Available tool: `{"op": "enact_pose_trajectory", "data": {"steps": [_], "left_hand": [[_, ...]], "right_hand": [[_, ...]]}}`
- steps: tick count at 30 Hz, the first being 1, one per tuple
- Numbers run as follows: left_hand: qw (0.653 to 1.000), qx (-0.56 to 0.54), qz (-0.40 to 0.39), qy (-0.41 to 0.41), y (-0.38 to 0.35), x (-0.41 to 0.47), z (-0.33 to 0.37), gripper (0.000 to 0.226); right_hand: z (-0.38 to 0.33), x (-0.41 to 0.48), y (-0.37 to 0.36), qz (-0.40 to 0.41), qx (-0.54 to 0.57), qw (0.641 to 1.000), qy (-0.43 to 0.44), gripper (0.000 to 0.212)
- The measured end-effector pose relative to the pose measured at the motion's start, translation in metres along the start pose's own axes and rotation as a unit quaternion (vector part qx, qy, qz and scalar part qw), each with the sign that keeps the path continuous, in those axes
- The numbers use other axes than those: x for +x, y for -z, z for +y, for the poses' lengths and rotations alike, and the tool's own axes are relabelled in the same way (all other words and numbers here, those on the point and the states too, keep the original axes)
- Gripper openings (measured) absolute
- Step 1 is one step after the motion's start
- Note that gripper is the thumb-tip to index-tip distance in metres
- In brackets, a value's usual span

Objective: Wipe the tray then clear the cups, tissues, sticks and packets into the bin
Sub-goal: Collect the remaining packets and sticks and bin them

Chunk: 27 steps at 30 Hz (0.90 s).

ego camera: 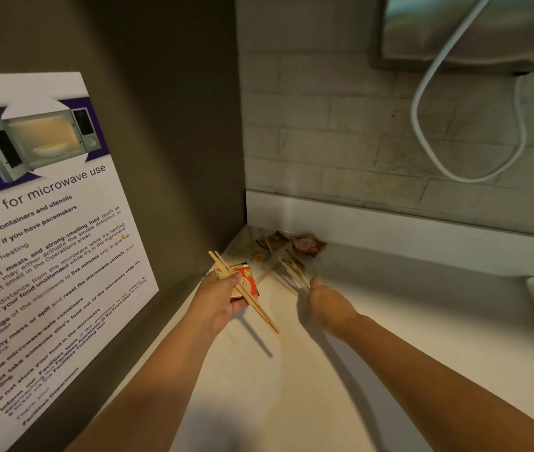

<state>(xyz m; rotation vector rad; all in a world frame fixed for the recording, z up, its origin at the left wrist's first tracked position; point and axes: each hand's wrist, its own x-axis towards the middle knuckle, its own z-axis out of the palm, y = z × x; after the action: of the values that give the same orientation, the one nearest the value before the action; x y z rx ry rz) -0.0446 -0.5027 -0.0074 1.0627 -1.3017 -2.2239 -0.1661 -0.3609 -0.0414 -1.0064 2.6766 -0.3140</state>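
Gripping wooden sticks [243, 290] and a red packet [248, 282] in the left hand [220, 300], above the bench [389, 321]. Holding the blurred right hand [327, 303] just beside loose sticks [291, 272]; cannot tell whether grasping them. Beyond, in the corner: brown packets [306, 244].

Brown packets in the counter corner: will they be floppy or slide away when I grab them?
The brown packets look flat and creased, so they are probably light and floppy. On the smooth counter they may skid toward the backsplash rather than lift. Pinching an edge should help.
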Motion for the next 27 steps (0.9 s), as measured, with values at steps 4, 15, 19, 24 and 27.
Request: {"op": "enact_pose_trajectory", "data": {"steps": [4,15,19,24,27], "left_hand": [[1.000,0.007,-0.003,0.000,-0.006,-0.003,-0.004,0.032],[1.000,0.016,-0.012,-0.006,-0.024,-0.021,-0.012,0.039],[0.999,0.027,-0.014,-0.010,-0.031,-0.034,-0.018,0.040],[0.999,0.036,-0.024,-0.022,-0.039,-0.058,-0.031,0.035],[0.998,0.049,-0.044,-0.018,-0.043,-0.075,-0.043,0.027]], "right_hand": [[0.004,-0.004,0.005,0.017,0.076,0.997,0.031,0.018],[0.008,-0.025,0.027,-0.013,0.270,0.961,0.051,0.018],[0.011,-0.038,0.032,-0.018,0.275,0.960,0.049,0.020],[0.015,-0.062,0.037,-0.027,0.281,0.958,0.045,0.018],[0.018,-0.091,0.037,-0.029,0.312,0.949,0.025,0.018]]}}
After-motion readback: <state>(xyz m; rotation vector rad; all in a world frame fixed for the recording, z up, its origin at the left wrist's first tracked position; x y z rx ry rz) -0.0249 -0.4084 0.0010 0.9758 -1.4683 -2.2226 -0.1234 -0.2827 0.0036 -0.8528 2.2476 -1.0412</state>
